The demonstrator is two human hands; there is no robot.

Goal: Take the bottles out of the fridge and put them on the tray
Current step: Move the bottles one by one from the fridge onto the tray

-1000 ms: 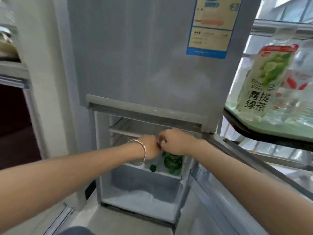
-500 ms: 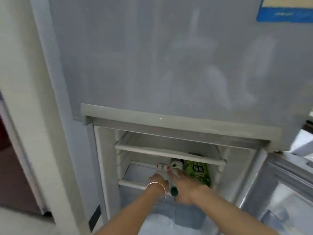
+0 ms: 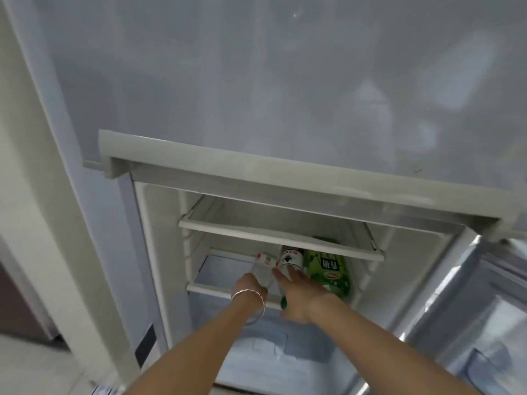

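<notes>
Low in the middle of the frame, both hands reach into the open fridge [image 3: 159, 252], its walls smooth white plastic. Three bottles lie on their sides on the lower shelf [image 3: 211, 290]. The left hand [image 3: 251, 285], a thin metal bangle [image 3: 251, 299] on its wrist, is wrapped around the clear bottle [image 3: 263, 265] with the red-and-white label. The right hand [image 3: 296, 295] lies with fingers spread on the white-labelled bottle [image 3: 291, 256] – its green cap peeks out under the palm. Just right lies a glossy green tea bottle [image 3: 328, 269], untouched.
</notes>
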